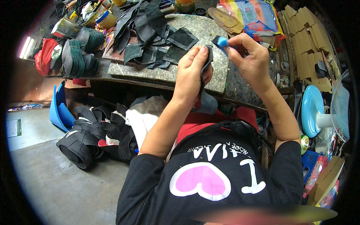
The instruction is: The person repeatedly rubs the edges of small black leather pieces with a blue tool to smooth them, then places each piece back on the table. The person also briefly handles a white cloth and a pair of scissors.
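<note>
My left hand point(189, 75) is closed round a dark strip of leather-like material point(208, 102), its thumb pressed on the upper end; the lower end hangs down past the table edge. My right hand point(250, 56) pinches a small blue sponge point(222, 42) with a blackened tip, just right of the strip and apart from it. Several black square patches point(183, 39) with paler borders lie beyond my left hand on a speckled stone slab point(214, 77). Larger black cut pieces point(150, 24) are heaped behind them.
Bundles of dark green cord point(73, 56), a red bag point(44, 60) and tubs point(107, 19) crowd the table's left. A brown sole-shaped piece point(225, 20) and colourful netting point(257, 18) lie at the far right. Black shoe-like pieces point(84, 138) are piled lower left; a fan point(313, 110) stands right.
</note>
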A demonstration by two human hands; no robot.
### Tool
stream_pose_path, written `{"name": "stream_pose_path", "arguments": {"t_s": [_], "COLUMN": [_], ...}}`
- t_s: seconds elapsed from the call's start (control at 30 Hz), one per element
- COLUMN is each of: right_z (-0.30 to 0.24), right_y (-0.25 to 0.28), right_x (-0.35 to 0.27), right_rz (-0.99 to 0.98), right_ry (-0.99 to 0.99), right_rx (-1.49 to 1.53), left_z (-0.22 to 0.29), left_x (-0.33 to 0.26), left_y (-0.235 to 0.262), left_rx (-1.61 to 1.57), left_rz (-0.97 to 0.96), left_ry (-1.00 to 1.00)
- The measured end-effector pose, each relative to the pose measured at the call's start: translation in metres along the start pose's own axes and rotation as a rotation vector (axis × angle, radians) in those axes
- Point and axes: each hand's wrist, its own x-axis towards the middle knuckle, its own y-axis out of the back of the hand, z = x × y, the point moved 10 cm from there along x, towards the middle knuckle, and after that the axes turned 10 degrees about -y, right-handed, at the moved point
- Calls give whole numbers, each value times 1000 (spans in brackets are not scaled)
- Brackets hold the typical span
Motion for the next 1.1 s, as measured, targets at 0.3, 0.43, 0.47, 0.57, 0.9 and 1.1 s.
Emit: {"name": "stream_pose_path", "arguments": {"t_s": [0.3, 0.43, 0.47, 0.57, 0.9, 1.1], "right_z": [21, 12, 9, -3, -8, 10], "right_y": [-4, -14, -23, -37, -36, -22], "right_x": [-3, -13, -21, -39, -36, -24], "right_rz": [-59, -152, -233, -421, -427, -237], "right_ry": [-110, -121, -140, -122, -91, -261], "right_rx": [82, 324, 324, 277, 237, 487], "left_z": [-4, 7, 14, 15, 35, 25], "left_x": [-1, 6, 8, 10, 9, 6], "left_y": [-6, 5, 7, 15, 18, 21], "left_rx": [-49, 124, 198, 300, 550, 457], "left_rz": [-56, 3, 14, 47, 88, 83], "left_ry": [24, -165, -257, -289, -474, -368]}}
